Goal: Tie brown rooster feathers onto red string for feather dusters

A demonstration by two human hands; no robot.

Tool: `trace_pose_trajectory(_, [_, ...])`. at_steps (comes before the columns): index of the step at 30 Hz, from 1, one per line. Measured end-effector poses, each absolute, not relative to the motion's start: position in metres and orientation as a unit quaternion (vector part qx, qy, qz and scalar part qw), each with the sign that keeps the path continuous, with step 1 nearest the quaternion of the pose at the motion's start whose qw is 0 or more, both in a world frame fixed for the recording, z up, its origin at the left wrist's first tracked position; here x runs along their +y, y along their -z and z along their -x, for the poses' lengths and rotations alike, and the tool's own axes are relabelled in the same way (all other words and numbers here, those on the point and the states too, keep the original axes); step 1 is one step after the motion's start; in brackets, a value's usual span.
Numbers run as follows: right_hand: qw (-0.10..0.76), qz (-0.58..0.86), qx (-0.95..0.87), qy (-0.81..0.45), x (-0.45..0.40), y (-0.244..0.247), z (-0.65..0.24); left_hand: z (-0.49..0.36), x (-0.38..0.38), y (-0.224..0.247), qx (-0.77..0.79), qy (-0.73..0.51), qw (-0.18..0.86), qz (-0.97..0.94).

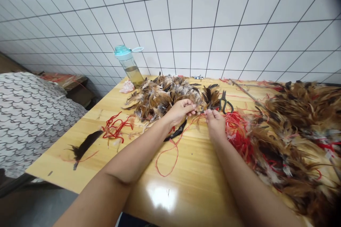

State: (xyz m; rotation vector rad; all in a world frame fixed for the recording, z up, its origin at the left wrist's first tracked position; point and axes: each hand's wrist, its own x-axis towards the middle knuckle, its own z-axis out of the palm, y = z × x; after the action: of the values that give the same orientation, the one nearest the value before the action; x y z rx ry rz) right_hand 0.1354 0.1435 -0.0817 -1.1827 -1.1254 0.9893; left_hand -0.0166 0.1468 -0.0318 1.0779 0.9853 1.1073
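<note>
My left hand (183, 109) is closed in a pinch at the front right edge of a pile of brown and grey feathers (157, 99). What its fingertips hold is too small to name. A short gap to the right, my right hand (213, 118) also pinches, with thin red string (197, 117) running between the hands. The string falls in a long loop (167, 175) on the table. Just beyond my right hand are upright dark brown feathers (210, 97) and black-handled scissors (226, 104). A dark feather (177, 132) lies below my left hand.
The wooden table (191, 191) meets a tiled wall. At the back left stands a bottle (130, 65) beside a pinkish lump (127, 87). Red strings (117, 127) and a black feather (86, 145) lie left. Red string (239, 134) and feather bundles (290, 120) cover the right.
</note>
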Motion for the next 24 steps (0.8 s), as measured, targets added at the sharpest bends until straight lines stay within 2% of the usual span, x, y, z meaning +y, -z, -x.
trace_pose_trajectory(6, [0.538,0.533,-0.507,-0.413,0.141,0.083,-0.134,0.014,0.145,0.044,0.391,-0.495,0.615,-0.474])
trace_pose_trajectory(13, [0.501,0.538,-0.520,-0.435,0.142,0.087,-0.135,0.010,0.150,0.048,0.415,-0.509,0.567,-0.497])
trace_pose_trajectory(24, [0.495,0.512,-0.516,-0.475,0.142,0.080,-0.132,0.001,0.140,0.039,0.434,-0.531,0.513,-0.516])
